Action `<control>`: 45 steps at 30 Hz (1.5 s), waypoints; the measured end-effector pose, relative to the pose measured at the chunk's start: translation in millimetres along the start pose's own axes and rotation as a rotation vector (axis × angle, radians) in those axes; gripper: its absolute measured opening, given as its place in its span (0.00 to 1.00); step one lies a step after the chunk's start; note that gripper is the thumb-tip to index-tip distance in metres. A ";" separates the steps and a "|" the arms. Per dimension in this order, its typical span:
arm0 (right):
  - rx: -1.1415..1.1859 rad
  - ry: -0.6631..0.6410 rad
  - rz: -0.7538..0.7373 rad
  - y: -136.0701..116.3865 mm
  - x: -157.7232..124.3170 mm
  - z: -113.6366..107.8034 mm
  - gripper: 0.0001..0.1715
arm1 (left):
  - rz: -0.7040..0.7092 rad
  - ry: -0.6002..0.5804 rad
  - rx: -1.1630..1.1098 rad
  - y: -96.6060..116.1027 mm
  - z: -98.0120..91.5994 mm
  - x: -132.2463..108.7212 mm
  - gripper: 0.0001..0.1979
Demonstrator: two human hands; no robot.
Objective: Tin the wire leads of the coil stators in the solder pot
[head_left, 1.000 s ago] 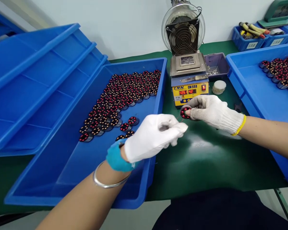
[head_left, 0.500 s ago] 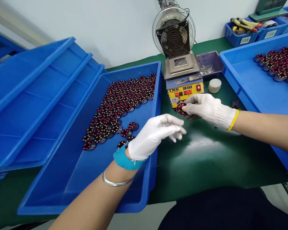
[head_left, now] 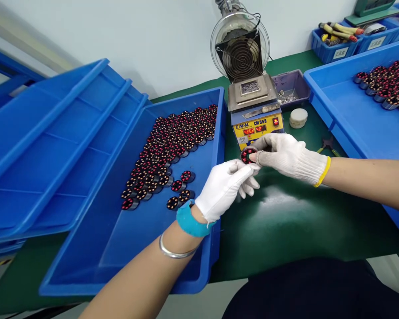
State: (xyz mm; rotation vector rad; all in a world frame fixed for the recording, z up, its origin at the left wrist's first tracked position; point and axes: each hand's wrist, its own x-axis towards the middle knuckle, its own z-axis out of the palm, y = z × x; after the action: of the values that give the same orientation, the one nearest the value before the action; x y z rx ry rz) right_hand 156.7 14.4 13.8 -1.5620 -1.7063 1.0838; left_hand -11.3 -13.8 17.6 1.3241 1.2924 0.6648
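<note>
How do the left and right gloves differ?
The left glove looks smooth; the right glove looks knitted. The left glove meets a teal wristband; the right glove ends in a yellow hem. The right glove grips a round part; the left glove sits beside it. Both are whitish.

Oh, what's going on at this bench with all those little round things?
The person's gloved right hand holds a small round part with red segments in front of a yellow-fronted unit. The gloved left hand is right beside its lower edge; whether it touches is hard to tell. A blue tray on the left holds many similar parts, a few apart from the main group.
</note>
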 end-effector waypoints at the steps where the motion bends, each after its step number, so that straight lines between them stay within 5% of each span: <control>1: 0.001 0.015 -0.001 -0.2 0.0 0.1 0.17 | 0.037 0.022 -0.017 1.2 -2.6 -1.9 0.12; 5: 0.040 0.073 -0.004 1.2 0.3 -0.5 0.19 | 0.300 0.259 -0.085 4.3 -17.1 -8.0 0.09; 8: 0.117 0.079 -0.021 0.2 -0.9 -0.6 0.18 | 0.345 0.384 0.009 2.2 -19.9 -6.2 0.15; 15: 0.066 0.084 -0.055 -6.3 -5.3 -1.1 0.13 | 0.250 0.258 0.273 0.9 1.4 -9.4 0.17; 20: 0.072 0.206 -0.126 1.6 7.3 -13.3 0.15 | 0.263 0.117 0.432 2.8 -6.4 -16.8 0.19; 25: -0.282 0.387 -0.293 -7.0 55.9 -49.2 0.18 | 0.289 -0.185 0.888 -3.7 -6.4 -6.5 0.19; 28: -0.595 0.459 -0.307 -23.3 98.1 -68.6 0.20 | 0.274 -0.296 0.970 -6.7 -2.9 -3.8 0.18; 36: -1.014 0.447 -0.336 -44.7 176.0 -72.1 0.19 | 0.310 -0.311 0.906 -12.1 -7.7 -6.1 0.20; 45: -1.096 0.387 -0.292 -53.2 175.4 -59.2 0.20 | 0.381 -0.324 0.938 -13.6 -7.2 -8.0 0.19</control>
State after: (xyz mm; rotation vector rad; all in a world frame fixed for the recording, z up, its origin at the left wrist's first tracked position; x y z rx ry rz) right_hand 153.5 198.4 70.7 -1.8193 -2.2498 -0.4136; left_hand -23.9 -21.9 8.9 2.3663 1.1103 0.0330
